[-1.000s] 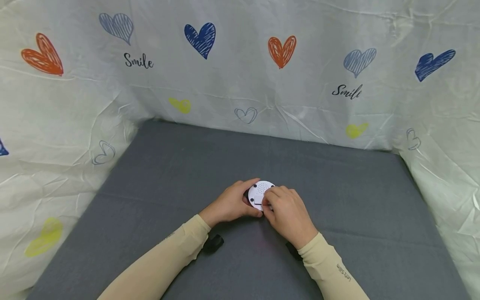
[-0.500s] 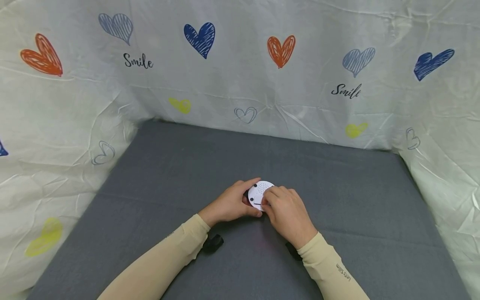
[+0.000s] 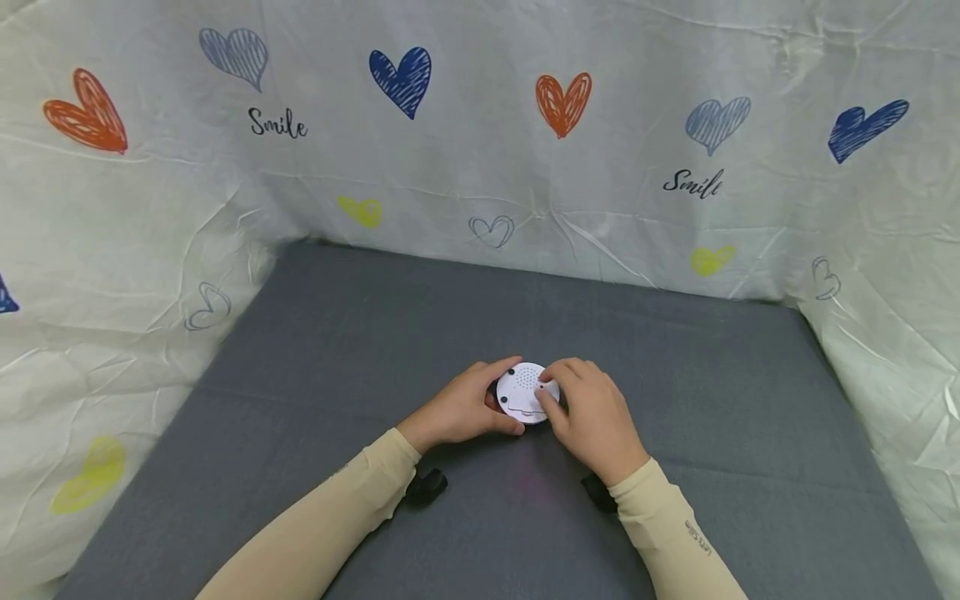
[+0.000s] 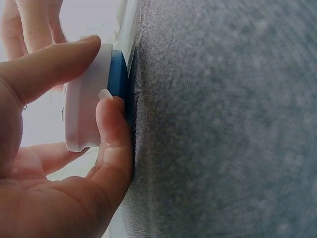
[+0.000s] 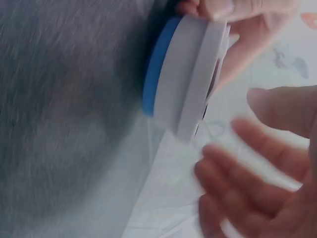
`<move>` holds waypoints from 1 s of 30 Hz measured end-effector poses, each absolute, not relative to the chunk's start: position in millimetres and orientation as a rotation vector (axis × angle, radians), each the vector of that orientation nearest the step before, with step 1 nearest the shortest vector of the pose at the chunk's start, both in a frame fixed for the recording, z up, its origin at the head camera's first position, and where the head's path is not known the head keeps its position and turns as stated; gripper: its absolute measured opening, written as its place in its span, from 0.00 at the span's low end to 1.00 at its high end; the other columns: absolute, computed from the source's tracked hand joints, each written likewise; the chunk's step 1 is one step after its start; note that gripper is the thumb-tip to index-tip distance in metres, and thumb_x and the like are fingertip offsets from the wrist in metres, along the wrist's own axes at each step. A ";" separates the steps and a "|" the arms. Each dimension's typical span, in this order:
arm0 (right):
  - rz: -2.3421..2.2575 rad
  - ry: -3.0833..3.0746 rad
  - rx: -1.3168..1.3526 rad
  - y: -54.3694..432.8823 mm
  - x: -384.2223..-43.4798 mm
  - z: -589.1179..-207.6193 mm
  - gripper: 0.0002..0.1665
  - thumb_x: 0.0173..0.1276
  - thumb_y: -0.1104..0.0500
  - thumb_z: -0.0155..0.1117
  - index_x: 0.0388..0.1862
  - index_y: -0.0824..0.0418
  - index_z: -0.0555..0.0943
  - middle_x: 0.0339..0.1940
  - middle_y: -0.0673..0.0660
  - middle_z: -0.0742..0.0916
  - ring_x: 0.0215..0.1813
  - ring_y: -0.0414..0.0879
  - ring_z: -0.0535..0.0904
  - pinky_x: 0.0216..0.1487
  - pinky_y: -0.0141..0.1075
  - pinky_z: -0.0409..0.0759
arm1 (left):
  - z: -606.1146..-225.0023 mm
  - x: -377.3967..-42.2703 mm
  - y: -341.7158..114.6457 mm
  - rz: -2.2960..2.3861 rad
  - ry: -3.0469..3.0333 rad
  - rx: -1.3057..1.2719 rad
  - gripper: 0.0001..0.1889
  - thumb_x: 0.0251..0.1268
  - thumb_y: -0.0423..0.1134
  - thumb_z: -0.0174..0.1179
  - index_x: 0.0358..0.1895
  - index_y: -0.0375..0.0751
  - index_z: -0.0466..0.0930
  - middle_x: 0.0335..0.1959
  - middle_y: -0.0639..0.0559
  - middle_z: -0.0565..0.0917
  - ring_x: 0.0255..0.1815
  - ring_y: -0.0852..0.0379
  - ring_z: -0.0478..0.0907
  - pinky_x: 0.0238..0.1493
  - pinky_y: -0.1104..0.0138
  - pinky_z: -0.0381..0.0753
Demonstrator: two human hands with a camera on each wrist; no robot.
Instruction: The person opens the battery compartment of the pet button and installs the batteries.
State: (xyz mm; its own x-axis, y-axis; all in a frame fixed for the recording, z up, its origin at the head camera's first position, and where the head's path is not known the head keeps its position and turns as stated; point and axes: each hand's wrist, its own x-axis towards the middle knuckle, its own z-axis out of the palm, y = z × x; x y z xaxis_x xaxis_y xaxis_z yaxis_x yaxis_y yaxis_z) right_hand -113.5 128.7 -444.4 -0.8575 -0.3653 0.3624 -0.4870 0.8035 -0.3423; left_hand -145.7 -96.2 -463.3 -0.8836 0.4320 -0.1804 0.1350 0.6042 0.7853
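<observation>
A round white device (image 3: pixel 522 394) lies face up, with a patch of small holes, dark round feet and a cover outline on its face. Its underside is a blue disc (image 5: pixel 161 64), close against the grey cloth. My left hand (image 3: pixel 467 406) grips the device from the left, thumb and fingers round its rim. Over its right part hovers my right hand (image 3: pixel 592 414), the thumb and fingers apart with nothing between them. In the right wrist view, a thin cover (image 5: pixel 221 59) stands slightly proud of the device's face.
Grey cloth (image 3: pixel 390 333) covers the table. A white curtain (image 3: pixel 465 158) printed with hearts and "Smile" hangs at the back and both sides. Black wrist pieces show under the left sleeve (image 3: pixel 330 500) and the right sleeve (image 3: pixel 667 517).
My right hand has let go of the cover area and drawn back to the right, its fingers spreading. More of the device's face shows. My left hand has stayed in place.
</observation>
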 end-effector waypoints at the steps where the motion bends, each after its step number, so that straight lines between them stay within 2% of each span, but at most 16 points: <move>1: 0.645 -2.748 0.602 130.6 -114.1 -445.0 0.15 0.74 0.54 0.76 0.55 0.59 0.88 0.52 0.57 0.91 0.49 0.53 0.87 0.50 0.50 0.86 | -463.6 -145.9 -96.0 1.171 2.482 0.457 0.55 0.55 0.49 0.85 0.86 0.54 0.63 0.59 0.45 0.78 0.40 0.58 0.78 0.42 0.64 0.80; 4: 0.726 -2.875 0.491 133.8 -115.7 -446.0 0.28 0.74 0.49 0.76 0.67 0.62 0.83 0.49 0.58 0.91 0.46 0.51 0.87 0.45 0.49 0.86 | -463.8 -146.0 -95.9 1.166 2.483 0.452 0.55 0.55 0.49 0.85 0.86 0.54 0.63 0.60 0.45 0.78 0.39 0.58 0.78 0.43 0.64 0.80; 7: 0.796 -2.970 0.468 134.2 -117.1 -446.8 0.34 0.74 0.46 0.76 0.71 0.63 0.80 0.39 0.53 0.89 0.37 0.44 0.84 0.37 0.42 0.82 | -463.2 -145.7 -96.3 1.158 2.484 0.442 0.55 0.56 0.48 0.85 0.86 0.55 0.63 0.62 0.44 0.77 0.40 0.58 0.78 0.44 0.64 0.79; 10: 0.829 -3.007 0.470 133.4 -118.4 -447.7 0.35 0.74 0.46 0.76 0.71 0.63 0.79 0.30 0.48 0.85 0.30 0.39 0.78 0.33 0.37 0.76 | -463.1 -145.6 -96.2 1.159 2.480 0.439 0.55 0.56 0.48 0.85 0.86 0.55 0.63 0.63 0.45 0.77 0.41 0.58 0.78 0.44 0.64 0.80; 14: 0.865 -3.025 0.429 132.8 -118.4 -448.5 0.35 0.73 0.47 0.77 0.71 0.62 0.79 0.26 0.47 0.82 0.25 0.38 0.74 0.29 0.34 0.72 | -463.3 -145.8 -95.6 1.163 2.477 0.445 0.55 0.56 0.48 0.85 0.86 0.54 0.63 0.63 0.44 0.77 0.41 0.58 0.78 0.44 0.65 0.80; 30: 0.947 -3.042 0.346 128.8 -115.6 -447.6 0.36 0.73 0.49 0.77 0.73 0.62 0.77 0.24 0.47 0.82 0.23 0.40 0.74 0.28 0.36 0.72 | -462.1 -145.2 -94.9 1.152 2.486 0.455 0.55 0.55 0.47 0.85 0.86 0.53 0.63 0.63 0.44 0.77 0.41 0.59 0.78 0.44 0.65 0.80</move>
State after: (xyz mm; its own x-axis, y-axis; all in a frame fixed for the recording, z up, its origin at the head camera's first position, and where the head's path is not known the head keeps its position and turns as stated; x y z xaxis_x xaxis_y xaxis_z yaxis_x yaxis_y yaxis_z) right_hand -115.6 128.8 -447.6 -0.9747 -0.2236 0.0041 -0.1864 0.8023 -0.5671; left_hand -145.2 -94.9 -462.1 -0.8826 0.4312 -0.1874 0.1357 0.6153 0.7765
